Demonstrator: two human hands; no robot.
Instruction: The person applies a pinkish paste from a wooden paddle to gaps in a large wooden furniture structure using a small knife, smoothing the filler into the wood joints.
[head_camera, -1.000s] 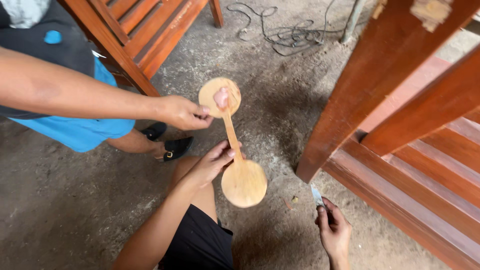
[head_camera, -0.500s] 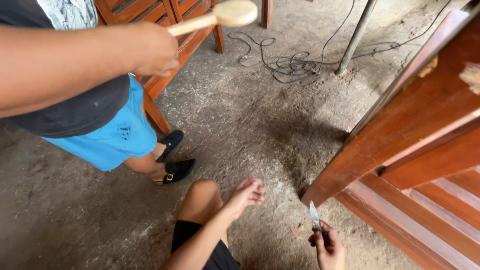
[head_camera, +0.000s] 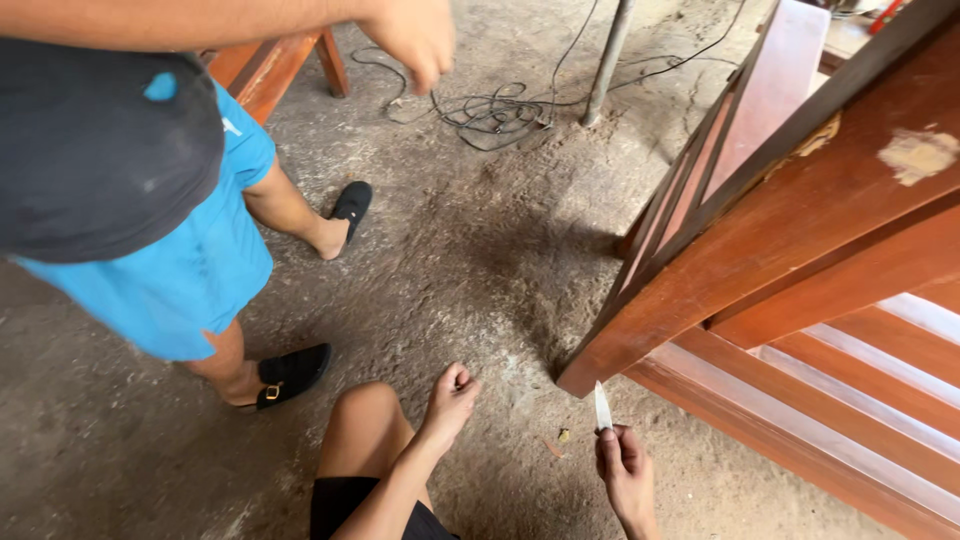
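While crouched over the concrete floor (head_camera: 470, 260), right hand (head_camera: 628, 478) low at frame bottom, grip pinched around a small knife (head_camera: 602, 408), pale blade pointing up, tip just beside the bottom corner of the red-brown wooden frame (head_camera: 760, 270). Left hand (head_camera: 450, 400) hanging off the bent knee (head_camera: 365, 425), fingers loosely curled, empty, touching nothing, just above the floor. Knife count: one. Own hands in view: two. Second person standing at left: blue shorts (head_camera: 170, 270), dark shirt (head_camera: 100, 150), two black sandals — near one (head_camera: 290, 372) with a small metal buckle, far one (head_camera: 352, 205) farther back. That person's hand (head_camera: 412, 38) at top of frame, fingers curled down; cannot tell whether anything is in it. Wooden pieces: big slatted frame on the right, several parallel slats lower right, pale patch of filler or bare wood on the upper rail (head_camera: 918, 152); one more reddish wooden piece (head_camera: 285, 60) at upper left behind the standing person, leg on the floor. One tangled dark cable (head_camera: 490, 112) on the floor near top centre, beside one grey metal pole (head_camera: 608, 62). One small bit of debris (head_camera: 563, 436) on the floor just left of the knife hand. No containers visible.
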